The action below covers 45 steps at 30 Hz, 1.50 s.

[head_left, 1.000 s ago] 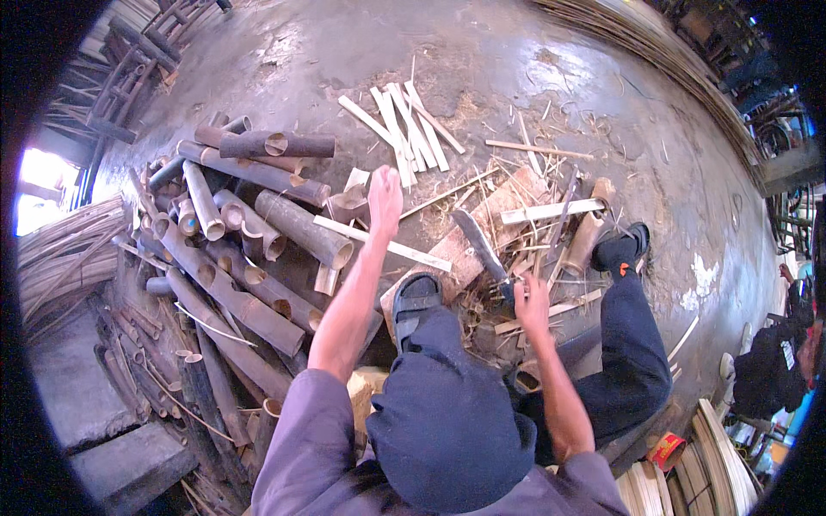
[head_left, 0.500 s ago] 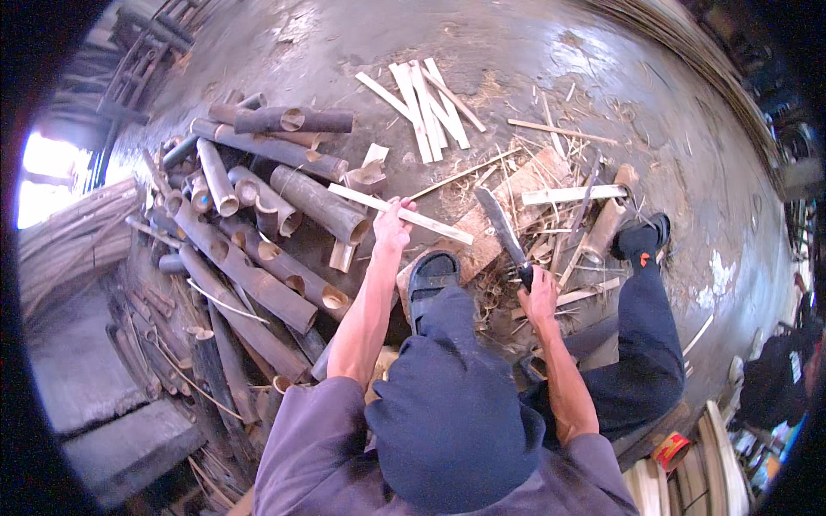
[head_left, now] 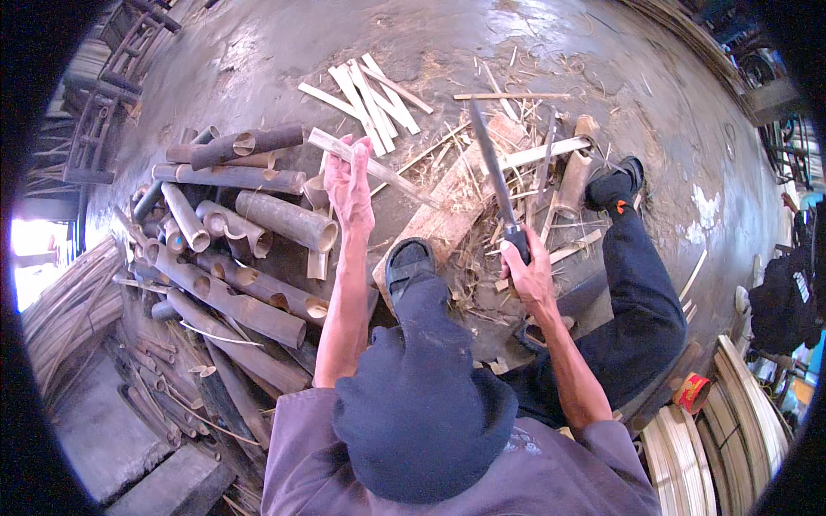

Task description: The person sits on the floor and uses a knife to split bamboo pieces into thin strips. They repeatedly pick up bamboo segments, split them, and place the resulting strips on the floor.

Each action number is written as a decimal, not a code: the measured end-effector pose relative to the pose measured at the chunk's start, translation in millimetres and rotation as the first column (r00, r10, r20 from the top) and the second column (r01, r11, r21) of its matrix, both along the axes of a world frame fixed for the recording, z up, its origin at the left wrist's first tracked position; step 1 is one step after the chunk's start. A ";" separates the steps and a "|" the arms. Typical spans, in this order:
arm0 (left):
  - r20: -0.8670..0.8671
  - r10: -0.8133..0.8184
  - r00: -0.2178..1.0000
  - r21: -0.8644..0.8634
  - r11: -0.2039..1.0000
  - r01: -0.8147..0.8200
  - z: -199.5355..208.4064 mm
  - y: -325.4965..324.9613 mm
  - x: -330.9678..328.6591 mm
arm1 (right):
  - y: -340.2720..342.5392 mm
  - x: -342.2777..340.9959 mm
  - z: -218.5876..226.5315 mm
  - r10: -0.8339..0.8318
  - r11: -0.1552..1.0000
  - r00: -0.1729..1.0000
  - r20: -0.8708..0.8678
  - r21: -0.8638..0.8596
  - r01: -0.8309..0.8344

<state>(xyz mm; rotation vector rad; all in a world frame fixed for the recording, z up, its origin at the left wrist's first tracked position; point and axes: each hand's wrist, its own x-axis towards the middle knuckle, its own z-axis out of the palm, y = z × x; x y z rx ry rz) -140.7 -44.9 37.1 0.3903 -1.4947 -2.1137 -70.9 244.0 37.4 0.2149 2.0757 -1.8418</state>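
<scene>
My left hand is closed on a pale split bamboo strip, which slants down to the right. The strip's lower end is over or against a worn wooden plank; I cannot tell whether they touch. In my right hand is the dark handle of a long knife. Its blade points away from me, to the right of the strip and apart from it. My sandalled foot rests at the plank's near end. Shavings and offcuts lie beside the plank.
Cut bamboo tubes are piled at the left. Several pale strips lie on the floor beyond. Another bamboo tube lies near my other foot. Bundled strips and a red tin are at the lower right.
My left hand has moved farther from me with the bamboo strip, which slopes more steeply. My right hand has also moved forward, with the knife blade reaching farther out. The view has shifted slightly.
</scene>
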 end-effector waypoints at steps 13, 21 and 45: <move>-0.304 -0.400 0.865 0.081 0.893 0.442 25.4 94.7 4.4 | -21.6 0.3 156.6 0.123 0.963 0.989 -0.084 -0.232 -0.139; -0.238 -0.506 0.829 -0.145 0.863 0.485 21.9 110.0 16.0 | -29.1 3.0 147.3 0.086 0.934 0.987 0.134 -0.355 -0.033; -0.119 -0.576 0.809 -0.112 0.817 0.565 23.4 113.4 25.9 | -40.0 2.3 141.1 0.114 0.953 0.983 0.142 -0.295 -0.068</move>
